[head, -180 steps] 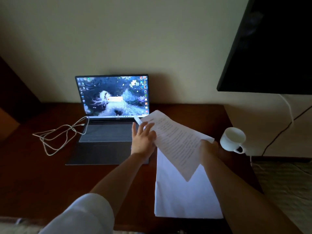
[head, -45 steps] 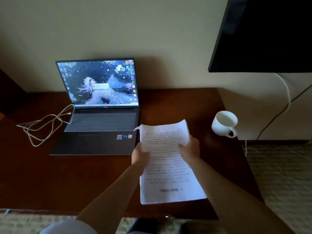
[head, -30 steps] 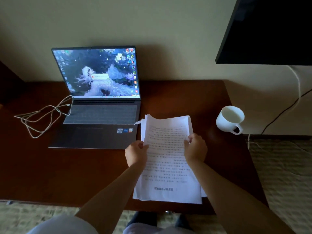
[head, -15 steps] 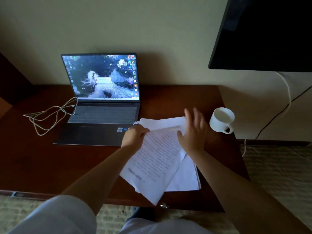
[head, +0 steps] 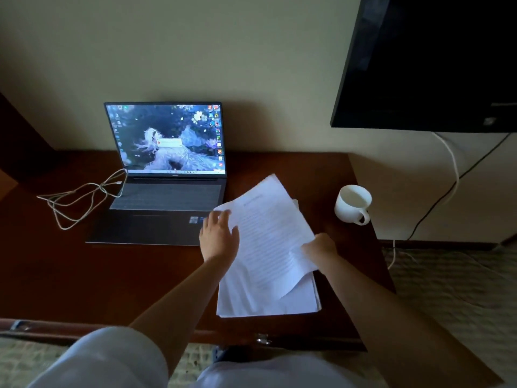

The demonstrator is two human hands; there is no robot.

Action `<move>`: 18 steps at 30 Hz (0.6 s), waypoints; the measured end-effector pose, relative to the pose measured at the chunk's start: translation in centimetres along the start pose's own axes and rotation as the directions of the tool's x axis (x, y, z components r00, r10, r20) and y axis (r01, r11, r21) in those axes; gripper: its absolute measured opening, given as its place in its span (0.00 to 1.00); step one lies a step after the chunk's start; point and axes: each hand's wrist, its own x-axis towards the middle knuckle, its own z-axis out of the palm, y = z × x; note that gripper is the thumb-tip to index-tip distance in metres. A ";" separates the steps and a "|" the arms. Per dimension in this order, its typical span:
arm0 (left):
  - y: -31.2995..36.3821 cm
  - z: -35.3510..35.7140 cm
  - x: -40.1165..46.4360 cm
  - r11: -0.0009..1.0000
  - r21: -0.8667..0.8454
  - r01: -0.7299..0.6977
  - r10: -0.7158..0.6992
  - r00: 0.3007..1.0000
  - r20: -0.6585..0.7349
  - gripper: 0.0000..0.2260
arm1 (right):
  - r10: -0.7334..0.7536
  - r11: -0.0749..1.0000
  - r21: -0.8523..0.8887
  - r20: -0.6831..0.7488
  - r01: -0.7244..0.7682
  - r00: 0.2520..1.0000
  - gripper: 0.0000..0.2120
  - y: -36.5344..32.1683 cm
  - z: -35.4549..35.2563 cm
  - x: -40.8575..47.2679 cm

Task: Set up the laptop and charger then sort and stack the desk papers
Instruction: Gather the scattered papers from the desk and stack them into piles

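Pretty dim room, plain cream wall (head: 223, 51) behind a dark reddish wood counter (head: 70, 275). Big black TV (head: 433, 60) mounted up on the wall at the right, with a white cable (head: 454, 169) and a black cable (head: 436, 208) hanging down below it. Floor's a beige patterned carpet (head: 453, 298), and there's a dark wood panel (head: 19, 141) off at the left edge.

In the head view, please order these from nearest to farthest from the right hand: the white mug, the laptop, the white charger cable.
From the right hand:
1. White mug, just beyond it, toward the desk's right edge.
2. Laptop, across the papers, to the left.
3. White charger cable, left of the laptop, farthest.
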 end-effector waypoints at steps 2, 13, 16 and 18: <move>-0.5 1.2 -1.9 0.981 -0.018 0.192 -0.186 0.968 0.166 0.18 | 0.060 0.997 -0.058 0.112 -0.054 0.992 0.19 0.9 1.4 -1.1; -2.5 2.8 -3.4 0.731 -0.122 0.671 -0.589 0.711 0.383 0.21 | 0.061 0.998 -0.022 0.133 -0.058 0.989 0.16 1.8 3.4 -2.7; -2.8 3.4 -2.8 0.751 -0.100 0.652 -0.552 0.704 0.448 0.14 | 0.093 0.964 -0.261 0.149 -0.051 0.984 0.14 2.6 4.0 -3.3; -2.7 3.6 -2.5 0.715 -0.089 0.693 -0.562 0.646 0.517 0.16 | 0.108 0.929 -0.359 0.041 -0.087 0.993 0.17 2.4 4.1 -3.8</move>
